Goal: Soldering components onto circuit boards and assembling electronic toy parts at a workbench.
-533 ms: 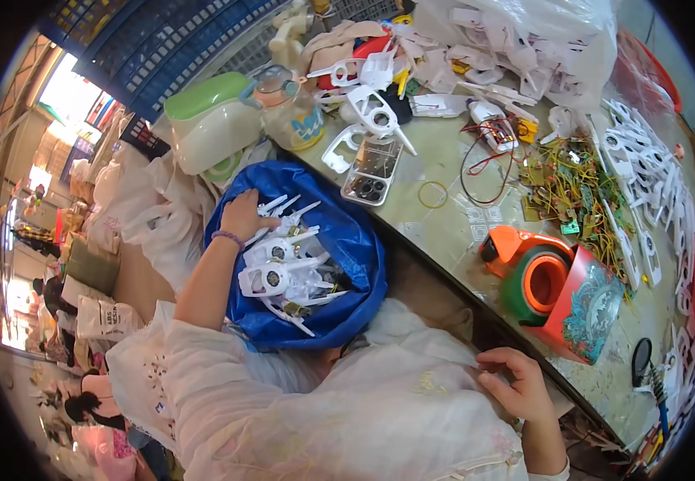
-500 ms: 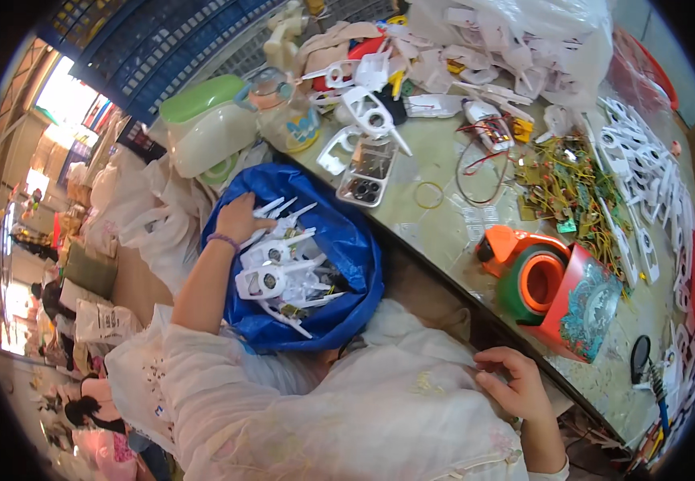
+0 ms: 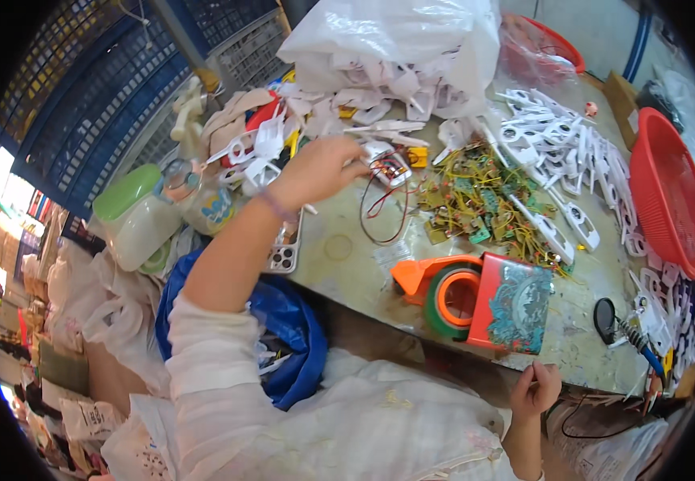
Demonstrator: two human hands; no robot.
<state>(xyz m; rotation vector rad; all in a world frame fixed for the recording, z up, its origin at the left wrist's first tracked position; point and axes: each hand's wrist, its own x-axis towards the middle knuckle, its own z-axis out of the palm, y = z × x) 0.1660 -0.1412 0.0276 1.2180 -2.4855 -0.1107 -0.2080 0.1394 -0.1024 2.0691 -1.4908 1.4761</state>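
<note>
On the cluttered table [image 3: 347, 264], our left hand [image 3: 319, 168] had left the blue bag [image 3: 283, 321] and now gripped a white part [image 3: 379, 151]; our right hand [image 3: 536, 393] stayed loosely curled, empty.

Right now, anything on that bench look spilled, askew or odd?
Mostly clutter. A tangle of small green circuit boards with yellow wires lies heaped mid-table, and white plastic parts sprawl beside it toward the red basket. The left hand reaches over a wired part. The tape dispenser sits near the table edge. No damage visible.
</note>
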